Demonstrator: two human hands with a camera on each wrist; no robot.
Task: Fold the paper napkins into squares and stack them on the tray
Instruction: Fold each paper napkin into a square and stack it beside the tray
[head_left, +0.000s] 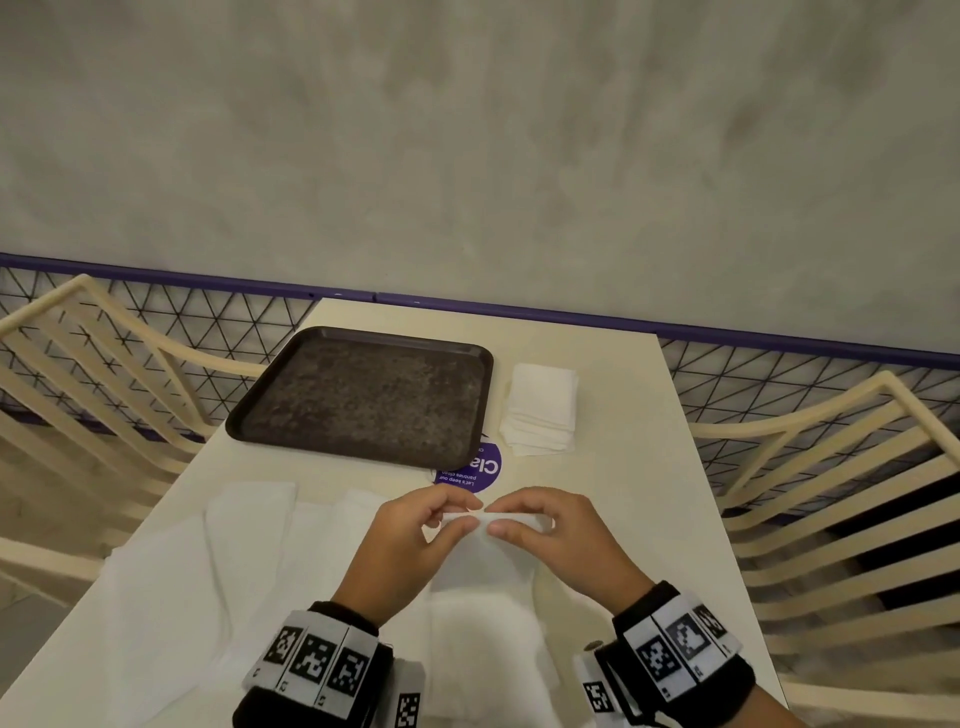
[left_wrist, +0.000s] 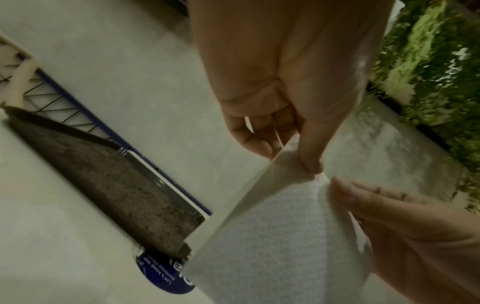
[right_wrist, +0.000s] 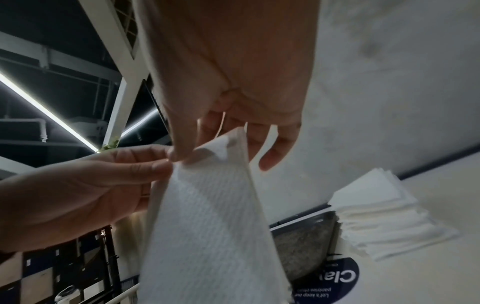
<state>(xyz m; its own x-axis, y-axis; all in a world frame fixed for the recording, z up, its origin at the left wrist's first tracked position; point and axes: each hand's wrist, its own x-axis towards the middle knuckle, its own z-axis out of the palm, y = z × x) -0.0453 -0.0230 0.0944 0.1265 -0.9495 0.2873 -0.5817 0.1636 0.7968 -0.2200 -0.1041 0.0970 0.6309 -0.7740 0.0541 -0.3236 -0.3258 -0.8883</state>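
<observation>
A white paper napkin (head_left: 488, 551) (left_wrist: 262, 244) (right_wrist: 207, 216) hangs above the table, held up by its top edge. My left hand (head_left: 457, 512) (left_wrist: 293, 152) pinches that edge at the left between thumb and fingers. My right hand (head_left: 506, 519) (right_wrist: 205, 148) pinches it right beside the left, fingertips almost touching. The dark tray (head_left: 363, 395) (left_wrist: 109, 174) lies on the table beyond the hands and holds nothing. A pile of folded white napkins (head_left: 540, 410) (right_wrist: 387, 216) sits on the table to the tray's right.
Several unfolded napkins (head_left: 218, 566) lie spread on the cream table (head_left: 623, 493) near me and to the left. A round purple sticker (head_left: 470, 467) shows by the tray's near corner. Cream slatted chairs (head_left: 841, 493) flank the table; a mesh fence (head_left: 197, 322) and wall stand behind.
</observation>
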